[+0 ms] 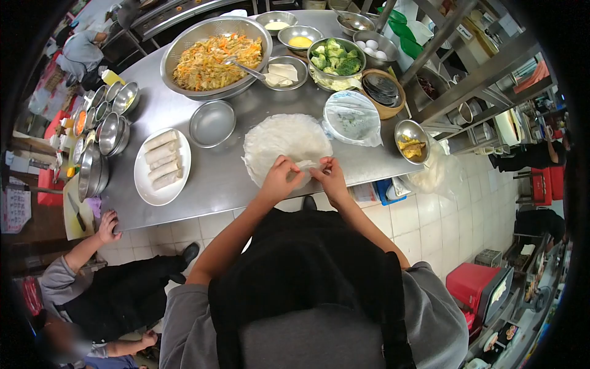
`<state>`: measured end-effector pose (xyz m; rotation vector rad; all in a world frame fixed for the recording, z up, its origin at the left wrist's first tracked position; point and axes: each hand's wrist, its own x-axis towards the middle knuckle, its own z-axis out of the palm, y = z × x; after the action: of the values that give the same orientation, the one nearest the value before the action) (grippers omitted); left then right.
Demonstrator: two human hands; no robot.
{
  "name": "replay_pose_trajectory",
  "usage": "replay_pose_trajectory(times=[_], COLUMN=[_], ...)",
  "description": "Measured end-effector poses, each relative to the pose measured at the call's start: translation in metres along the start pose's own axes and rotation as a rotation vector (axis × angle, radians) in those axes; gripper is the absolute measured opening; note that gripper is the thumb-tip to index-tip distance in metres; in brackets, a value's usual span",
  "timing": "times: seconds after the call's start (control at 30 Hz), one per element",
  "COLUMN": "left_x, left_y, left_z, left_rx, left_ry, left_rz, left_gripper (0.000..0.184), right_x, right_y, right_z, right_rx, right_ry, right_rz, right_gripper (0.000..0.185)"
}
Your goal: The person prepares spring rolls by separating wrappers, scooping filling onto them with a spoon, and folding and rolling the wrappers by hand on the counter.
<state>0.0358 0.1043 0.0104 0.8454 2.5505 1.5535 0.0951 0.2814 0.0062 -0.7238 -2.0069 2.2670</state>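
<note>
A round, thin white wrapper sheet [279, 138] lies on the steel table near its front edge. My left hand [282, 177] and my right hand [330, 179] pinch its near edge, which is slightly lifted and crumpled between them. To the left, an oval white plate [147, 189] holds several pale rolls [163, 161]. An empty round metal dish [212, 123] sits between the plate and the sheet. Right of the sheet is a bowl covered in white cloth or plastic [352, 117].
Toward the back stand a large colander of shredded vegetables [216, 58], a bowl of broccoli [335, 58] and a bowl of eggs [372, 48]. Stacked metal bowls [110, 134] line the left side. A co-worker's hand [108, 226] touches the table's left corner. Metal shelving rises at right.
</note>
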Motion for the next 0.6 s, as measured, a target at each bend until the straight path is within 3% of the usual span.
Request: replay_pose_trajectory(times=[0.13,0.23,0.33,0.43,0.57,0.6], left_x=[0.007,0.016,0.029,0.038,0.042,0.042], left_y=[-0.008,-0.015,-0.027,-0.019,0.011,0.017], left_z=[0.002,0.0,-0.013,-0.033,-0.068,-0.075], left_rx=[-0.089,-0.298,-0.446,-0.112,0.409,0.476], left_ry=[0.124,0.077,0.173,0.292,0.119,0.101], left_rz=[-0.19,-0.321,-0.388,-0.202,0.222,0.241], left_gripper=[0.019,0.016,0.013,0.013,0.022,0.024], right_x=[0.001,0.0,-0.002,-0.004,-0.007,-0.006], right_y=[0.0,-0.006,-0.01,-0.019,-0.034,-0.037], right_z=[0.002,-0.004,-0.008,-0.013,-0.018,-0.018], right_rx=[-0.079,-0.182,-0.151,-0.105,-0.167,-0.183], right_ry=[-0.056,-0.171,-0.26,-0.35,-0.368,-0.354], right_rz=[-0.056,-0.046,-0.046,-0.034,-0.135,-0.182], right_gripper=[0.032,0.029,0.028,0.031,0.03,0.029])
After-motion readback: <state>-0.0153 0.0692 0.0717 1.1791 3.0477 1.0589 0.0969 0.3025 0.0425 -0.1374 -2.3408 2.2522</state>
